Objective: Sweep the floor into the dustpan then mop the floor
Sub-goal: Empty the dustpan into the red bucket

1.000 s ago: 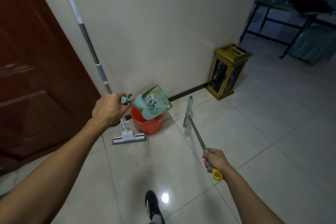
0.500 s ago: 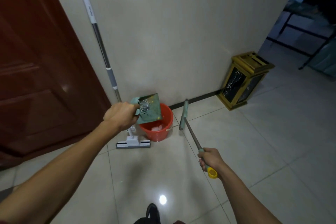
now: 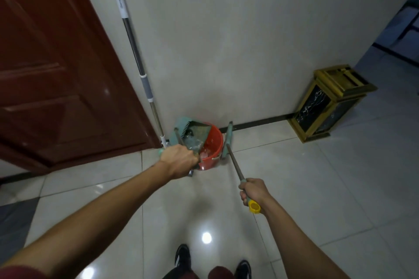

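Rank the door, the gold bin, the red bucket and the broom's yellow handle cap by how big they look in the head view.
1. door, by far the largest.
2. gold bin.
3. red bucket, partly hidden by the dustpan.
4. yellow handle cap, smallest, though nearest the camera.

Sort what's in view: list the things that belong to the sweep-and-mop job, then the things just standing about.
Job: dustpan, in left hand; broom, in right hand; mop against the wall; red bucket.
Standing about: gold bin; door.

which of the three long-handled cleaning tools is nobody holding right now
The mop, leaning against the wall beside the door. The left hand grips the dustpan; the right hand grips the broom.
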### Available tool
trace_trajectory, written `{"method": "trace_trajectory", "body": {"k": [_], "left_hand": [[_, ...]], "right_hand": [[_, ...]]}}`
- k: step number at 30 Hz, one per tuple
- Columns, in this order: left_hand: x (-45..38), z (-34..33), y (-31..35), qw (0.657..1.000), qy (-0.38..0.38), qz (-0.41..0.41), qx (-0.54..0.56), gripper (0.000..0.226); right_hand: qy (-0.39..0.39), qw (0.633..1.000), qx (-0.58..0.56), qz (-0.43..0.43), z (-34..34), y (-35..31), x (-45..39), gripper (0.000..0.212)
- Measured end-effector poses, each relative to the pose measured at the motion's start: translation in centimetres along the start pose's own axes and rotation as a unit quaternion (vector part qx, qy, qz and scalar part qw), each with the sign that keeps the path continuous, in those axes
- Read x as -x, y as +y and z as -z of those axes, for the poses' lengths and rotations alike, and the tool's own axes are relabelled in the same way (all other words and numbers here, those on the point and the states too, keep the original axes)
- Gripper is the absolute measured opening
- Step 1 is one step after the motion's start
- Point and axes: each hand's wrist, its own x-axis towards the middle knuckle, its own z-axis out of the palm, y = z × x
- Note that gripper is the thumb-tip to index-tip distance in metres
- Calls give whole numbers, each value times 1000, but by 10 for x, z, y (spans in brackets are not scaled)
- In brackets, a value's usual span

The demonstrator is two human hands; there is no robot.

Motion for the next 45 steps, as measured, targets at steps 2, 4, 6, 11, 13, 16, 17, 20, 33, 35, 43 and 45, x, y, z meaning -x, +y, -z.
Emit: {"method": "trace_trajectory", "body": {"k": [2, 4, 6, 11, 13, 16, 17, 20, 33, 35, 43, 45], "left_hand": [[-5, 10, 15, 1000, 3, -8, -16, 20], [-9, 19, 26, 999, 0, -9, -33, 19], [-13, 29, 34, 999, 0, -1, -41, 19], [-23, 43, 48, 999, 0, -3, -41, 22], [-24, 46, 58, 998, 2, -11, -58, 21], [-24, 45, 82, 997, 5, -34, -73, 20], [-23, 44, 93, 996, -6, -47, -77, 21], [-17, 42, 119, 992, -35, -77, -95, 23], [-20, 70, 135, 994, -9, -43, -100, 21], [-16, 64, 141, 992, -23, -56, -106, 21], [-4, 72, 123, 998, 18, -9, -61, 18], [0, 75, 116, 998, 37, 5, -57, 21]], "right_hand": [[-11, 1000, 9, -1, 13, 0, -4, 8], [-22, 1000, 12, 0, 25, -1, -7, 7], [-30, 999, 13, 1, 35, -2, -8, 7], [-41, 999, 16, 10, 59, -1, -6, 8], [-44, 999, 21, 14, 67, 0, -7, 8], [-45, 999, 20, 17, 76, 2, -5, 10], [-46, 999, 20, 17, 79, 3, -5, 10], [-46, 999, 21, 17, 86, 6, -4, 10], [-51, 998, 34, 15, 105, 19, 1, 8], [-53, 998, 37, 19, 107, 20, 4, 8], [-49, 998, 29, 20, 106, 29, 25, 12], [-42, 999, 21, 19, 103, 30, 33, 10]]}}
